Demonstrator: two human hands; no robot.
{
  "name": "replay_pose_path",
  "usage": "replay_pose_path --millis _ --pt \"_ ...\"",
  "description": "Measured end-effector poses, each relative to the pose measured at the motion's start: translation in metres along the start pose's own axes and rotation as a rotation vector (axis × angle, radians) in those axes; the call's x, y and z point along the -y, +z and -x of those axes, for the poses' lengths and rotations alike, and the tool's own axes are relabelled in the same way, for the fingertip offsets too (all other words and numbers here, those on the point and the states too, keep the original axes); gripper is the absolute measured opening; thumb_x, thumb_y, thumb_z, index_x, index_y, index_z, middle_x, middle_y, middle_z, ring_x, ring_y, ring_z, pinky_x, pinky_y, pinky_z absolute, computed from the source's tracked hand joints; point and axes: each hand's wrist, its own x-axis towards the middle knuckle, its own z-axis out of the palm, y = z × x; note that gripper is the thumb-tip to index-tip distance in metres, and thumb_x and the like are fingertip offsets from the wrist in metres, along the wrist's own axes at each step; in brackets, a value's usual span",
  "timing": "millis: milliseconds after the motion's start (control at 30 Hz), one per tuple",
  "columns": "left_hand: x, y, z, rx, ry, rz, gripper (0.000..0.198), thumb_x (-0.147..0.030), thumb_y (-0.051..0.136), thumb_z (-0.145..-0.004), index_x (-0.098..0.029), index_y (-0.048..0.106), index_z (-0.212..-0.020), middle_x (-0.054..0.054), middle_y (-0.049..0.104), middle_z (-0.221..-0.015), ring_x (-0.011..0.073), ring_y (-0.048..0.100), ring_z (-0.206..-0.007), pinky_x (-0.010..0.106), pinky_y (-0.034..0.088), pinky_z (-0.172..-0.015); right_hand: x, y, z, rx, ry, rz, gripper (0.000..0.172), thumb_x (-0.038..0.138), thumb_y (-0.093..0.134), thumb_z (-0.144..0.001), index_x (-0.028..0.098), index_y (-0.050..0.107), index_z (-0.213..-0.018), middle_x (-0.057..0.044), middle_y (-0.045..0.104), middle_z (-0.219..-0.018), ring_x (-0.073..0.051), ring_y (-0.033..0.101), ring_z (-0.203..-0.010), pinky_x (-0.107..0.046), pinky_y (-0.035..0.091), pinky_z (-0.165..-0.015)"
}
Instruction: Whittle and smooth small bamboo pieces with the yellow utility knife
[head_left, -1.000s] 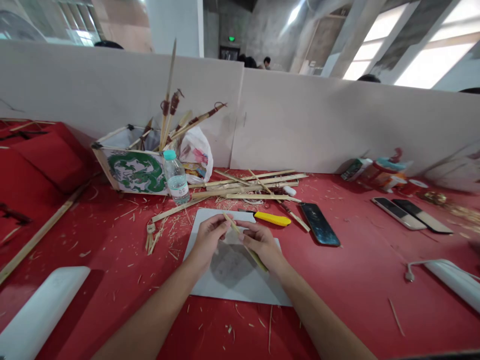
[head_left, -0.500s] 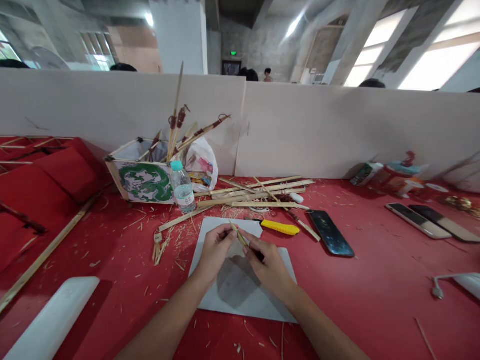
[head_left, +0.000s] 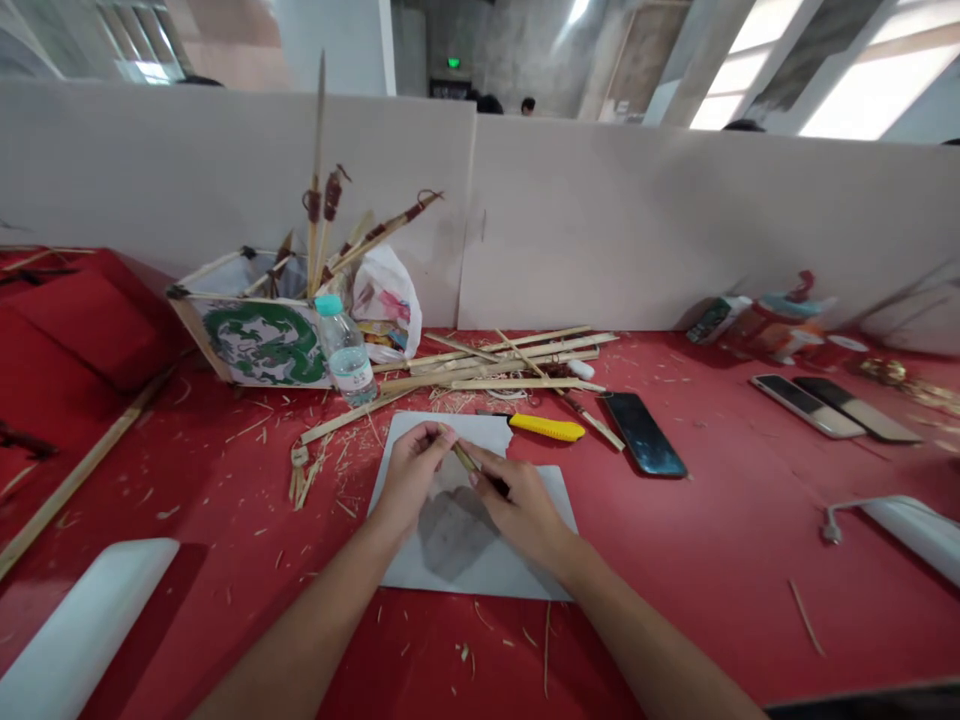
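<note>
Over a grey board (head_left: 420, 575) on the red table, both hands are closed on one short bamboo strip (head_left: 466, 459). My left hand (head_left: 411, 472) pinches its far end between thumb and fingertips. My right hand (head_left: 517, 500) grips the nearer part, fingers wrapped round it; a dark patch shows under those fingers, and I cannot tell what it is. Just beyond the hands a yellow utility knife (head_left: 546, 428) lies at the board's far edge, its blade end pointing left.
Behind the board lies a pile of bamboo strips (head_left: 517, 368). A water bottle (head_left: 349, 365) stands before a dragon-painted box (head_left: 262, 345) of sticks. A black phone (head_left: 643, 435) rests to the right. Shavings litter the table, and a white partition (head_left: 600, 220) runs along the back.
The view has tilted down and shifted slightly right. My left fingers now cover the tip of the strip, which stuck out past them before. The right hand keeps its grip.
</note>
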Motion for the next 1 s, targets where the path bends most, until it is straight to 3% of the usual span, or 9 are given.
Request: replay_pose_path --millis 200,667,1000 --pt "0.0059 -0.0057 -0.0043 -0.048 0.004 -0.002 0.029 -0.042 0.081 -0.073 -0.017 0.07 -0.083 -0.003 0.053 -0.067 0.0078 0.041 -0.059 0.021 0.032 -0.056 -0.0013 0.0011 0.0017 0.016 -0.01 0.059 0.054 0.017 0.05 -0.094 0.032 0.052 -0.145 -0.005 0.07 -0.127 -0.022 0.072 -0.09 -0.035 0.051 -0.079" --pt "0.0026 -0.0064 -0.0034 -0.055 0.006 0.061 0.028 -0.041 0.08 -0.073 -0.017 0.068 -0.078 -0.004 0.052 -0.064 0.0072 0.041 -0.057 0.021 0.032 -0.056 0.0022 0.0004 0.0027 0.016 -0.022 -0.01 0.054 0.019 0.05 -0.094 0.035 0.051 -0.146 -0.002 0.064 -0.137 -0.025 0.07 -0.106 -0.037 0.05 -0.087" --pt "-0.0011 -0.006 -0.0059 -0.11 -0.002 0.068 0.032 -0.043 0.08 -0.071 -0.016 0.064 -0.068 -0.004 0.049 -0.056 0.0076 0.04 -0.053 0.022 0.029 -0.053 0.0043 -0.0004 0.0024 0.047 0.014 0.05 0.055 0.02 0.048 -0.094 0.03 0.049 -0.149 -0.005 0.073 -0.121 -0.023 0.069 -0.083 -0.034 0.049 -0.077"
